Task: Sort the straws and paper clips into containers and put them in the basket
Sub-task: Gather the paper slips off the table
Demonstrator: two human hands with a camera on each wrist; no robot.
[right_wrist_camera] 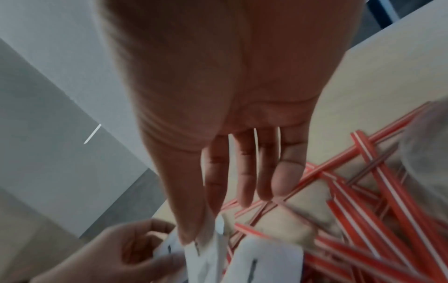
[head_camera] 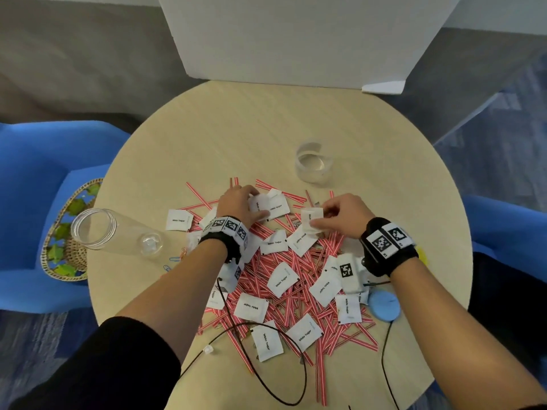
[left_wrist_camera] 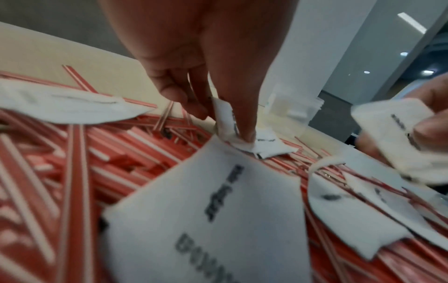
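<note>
Red-and-white striped straws [head_camera: 296, 279] lie heaped on the round table [head_camera: 266, 128], mixed with white sugar packets [head_camera: 282, 281]. Over the pile's far side, my left hand [head_camera: 254, 208] pinches sugar packets [left_wrist_camera: 224, 114] between thumb and fingers. My right hand [head_camera: 321, 217] pinches another sugar packet [head_camera: 312, 221] close beside it; the right wrist view shows thumb and forefinger on that packet [right_wrist_camera: 206, 249]. A few paper clips [head_camera: 174, 258] lie at the pile's left edge. A tall clear jar [head_camera: 112, 232] lies on its side at the left. A small clear container [head_camera: 313, 164] stands beyond the pile.
A woven basket [head_camera: 59, 253] sits on the blue chair [head_camera: 35, 179] left of the table. A blue round lid [head_camera: 384, 303] lies under my right forearm. Black cables [head_camera: 296, 368] trail over the near table. A white board [head_camera: 296, 39] stands behind the table.
</note>
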